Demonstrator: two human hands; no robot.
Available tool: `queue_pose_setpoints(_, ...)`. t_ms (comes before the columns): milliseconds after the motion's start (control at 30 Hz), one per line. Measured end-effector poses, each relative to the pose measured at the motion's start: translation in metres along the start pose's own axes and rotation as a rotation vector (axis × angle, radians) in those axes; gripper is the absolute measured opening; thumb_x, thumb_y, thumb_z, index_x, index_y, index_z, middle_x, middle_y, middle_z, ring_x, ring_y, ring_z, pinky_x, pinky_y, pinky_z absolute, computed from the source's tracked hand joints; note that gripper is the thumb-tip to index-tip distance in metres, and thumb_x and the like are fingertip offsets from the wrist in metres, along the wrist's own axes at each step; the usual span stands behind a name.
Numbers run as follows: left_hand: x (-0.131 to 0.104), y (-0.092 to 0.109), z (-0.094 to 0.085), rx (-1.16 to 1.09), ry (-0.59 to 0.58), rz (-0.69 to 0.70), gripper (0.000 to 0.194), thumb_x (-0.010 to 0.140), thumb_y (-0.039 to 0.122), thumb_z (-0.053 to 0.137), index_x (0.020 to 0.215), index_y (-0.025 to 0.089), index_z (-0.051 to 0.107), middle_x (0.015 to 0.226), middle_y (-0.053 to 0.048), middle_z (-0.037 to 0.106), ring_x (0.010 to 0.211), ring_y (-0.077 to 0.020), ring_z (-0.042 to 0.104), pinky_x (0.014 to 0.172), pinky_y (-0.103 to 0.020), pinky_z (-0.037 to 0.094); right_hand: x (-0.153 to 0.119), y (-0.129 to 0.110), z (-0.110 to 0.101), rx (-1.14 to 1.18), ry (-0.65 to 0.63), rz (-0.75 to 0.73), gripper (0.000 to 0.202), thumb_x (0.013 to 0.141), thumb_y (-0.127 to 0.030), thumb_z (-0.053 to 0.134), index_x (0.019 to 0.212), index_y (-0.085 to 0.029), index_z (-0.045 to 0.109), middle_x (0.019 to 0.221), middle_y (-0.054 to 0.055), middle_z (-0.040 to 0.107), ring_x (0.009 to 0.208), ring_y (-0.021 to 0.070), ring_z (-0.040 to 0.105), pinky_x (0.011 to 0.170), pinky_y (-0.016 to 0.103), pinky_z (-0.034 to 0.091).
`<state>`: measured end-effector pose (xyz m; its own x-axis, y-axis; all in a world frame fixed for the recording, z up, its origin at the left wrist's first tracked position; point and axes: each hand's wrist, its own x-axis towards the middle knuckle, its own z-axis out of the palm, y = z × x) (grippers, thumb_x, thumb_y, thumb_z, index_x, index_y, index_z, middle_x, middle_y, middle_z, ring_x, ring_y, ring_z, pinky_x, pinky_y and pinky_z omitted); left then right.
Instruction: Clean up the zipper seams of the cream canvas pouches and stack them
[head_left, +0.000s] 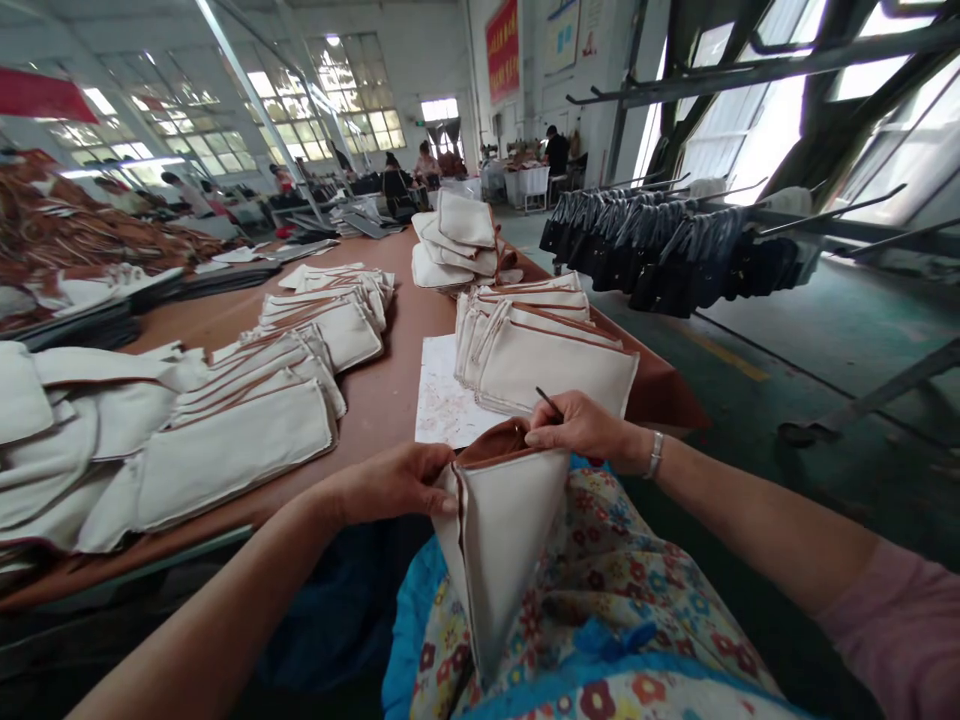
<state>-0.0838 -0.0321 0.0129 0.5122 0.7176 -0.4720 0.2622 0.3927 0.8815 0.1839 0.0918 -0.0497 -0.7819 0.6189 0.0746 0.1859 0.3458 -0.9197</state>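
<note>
A white pouch (510,530) with a brown lining hangs over my lap, its mouth facing up and partly spread. My left hand (420,480) pinches the pouch's left edge, thumb on the outer face. At the opening's right side is my right hand (574,428), closed around a thin dark tool (550,402) whose end sticks up past the fingers. These fingertips also touch the pouch's brown rim; the tool's lower end is hidden. Just beyond, a stack of similar white pouches (555,365) leans over a white sheet (442,395) strewn with small scraps.
More white pouches (232,450) lie in overlapping rows at left on the brown tabletop (405,330). Another pile (454,240) stands farther back. Dark bags (667,250) hang from a metal rack at right. People sit working in the background.
</note>
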Motion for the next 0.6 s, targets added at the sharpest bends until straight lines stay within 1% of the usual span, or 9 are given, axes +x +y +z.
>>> queue_pose_setpoints(100,0.01,0.01,0.01,0.07,0.102,0.046,0.039,0.072,0.038,0.081,0.096,0.013,0.063,0.086,-0.002,0.065,0.078,-0.0163,0.058,0.068,-0.022,0.044,0.002,0.003,-0.002,-0.17,0.08,-0.028,0.021,0.08,-0.032,0.067,0.075,-0.012,0.064,0.069,0.002,0.061,0.065,0.0126,0.053,0.062,0.025,0.041)
queue_pose_setpoints(167,0.017,0.012,0.022,0.099,0.104,0.062,0.037,0.073,0.037,0.08,0.095,0.013,0.063,0.083,-0.001,0.064,0.075,-0.015,0.056,0.065,-0.022,0.043,-0.003,-0.005,0.001,-0.221,0.129,-0.033,0.012,0.077,-0.023,0.069,0.076,-0.012,0.064,0.077,0.005,0.064,0.075,0.0157,0.056,0.071,0.028,0.044)
queue_pose_setpoints(233,0.024,0.013,0.033,0.111,0.091,0.095,0.034,0.073,0.036,0.08,0.092,0.013,0.063,0.083,-0.001,0.063,0.074,-0.0144,0.054,0.064,-0.022,0.042,-0.011,-0.02,0.006,-0.182,0.158,-0.047,0.012,0.081,-0.02,0.063,0.09,-0.012,0.066,0.091,0.008,0.066,0.085,0.0177,0.059,0.078,0.03,0.045)
queue_pose_setpoints(267,0.026,0.013,0.037,0.11,0.091,0.122,0.033,0.072,0.035,0.08,0.09,0.013,0.063,0.084,-0.001,0.063,0.075,-0.0145,0.054,0.064,-0.023,0.041,-0.016,-0.028,0.009,-0.12,0.136,-0.058,0.016,0.084,-0.019,0.059,0.097,-0.012,0.065,0.095,0.008,0.067,0.088,0.0175,0.061,0.08,0.03,0.046)
queue_pose_setpoints(333,0.03,0.013,0.042,0.104,0.09,0.155,0.031,0.072,0.035,0.08,0.087,0.013,0.062,0.084,-0.001,0.062,0.075,-0.0141,0.053,0.064,-0.023,0.041,-0.026,-0.043,0.016,0.023,0.031,-0.092,0.021,0.087,-0.018,0.057,0.106,-0.013,0.063,0.098,0.007,0.068,0.087,0.0161,0.063,0.079,0.028,0.049)
queue_pose_setpoints(400,0.032,0.014,0.043,0.079,0.07,0.147,0.032,0.074,0.036,0.08,0.087,0.013,0.062,0.08,0.0,0.06,0.071,-0.0125,0.051,0.061,-0.022,0.038,-0.033,-0.05,0.022,0.085,-0.047,-0.135,0.018,0.086,-0.019,0.06,0.103,-0.013,0.061,0.092,0.005,0.068,0.08,0.0145,0.062,0.074,0.026,0.049)
queue_pose_setpoints(433,0.032,0.014,0.043,0.065,0.061,0.135,0.033,0.075,0.037,0.079,0.087,0.012,0.062,0.078,0.001,0.059,0.068,-0.0117,0.05,0.06,-0.022,0.037,-0.036,-0.051,0.024,0.067,-0.046,-0.163,0.016,0.085,-0.019,0.062,0.1,-0.014,0.061,0.089,0.004,0.067,0.077,0.0137,0.06,0.071,0.025,0.049)
queue_pose_setpoints(500,0.032,0.014,0.043,0.038,0.066,0.125,0.032,0.078,0.038,0.077,0.087,0.011,0.062,0.076,0.001,0.059,0.066,-0.0106,0.048,0.059,-0.021,0.036,-0.04,-0.047,0.028,-0.023,0.016,-0.24,0.01,0.085,-0.019,0.062,0.094,-0.015,0.06,0.084,0.003,0.064,0.072,0.0131,0.057,0.068,0.025,0.048)
queue_pose_setpoints(600,0.033,0.013,0.043,0.022,0.099,0.132,0.03,0.081,0.038,0.074,0.085,0.011,0.063,0.073,0.001,0.057,0.064,-0.0099,0.046,0.059,-0.021,0.034,-0.041,-0.035,0.032,-0.216,0.117,-0.42,0.006,0.088,-0.019,0.057,0.093,-0.016,0.058,0.085,0.005,0.063,0.076,0.0158,0.058,0.072,0.029,0.048)
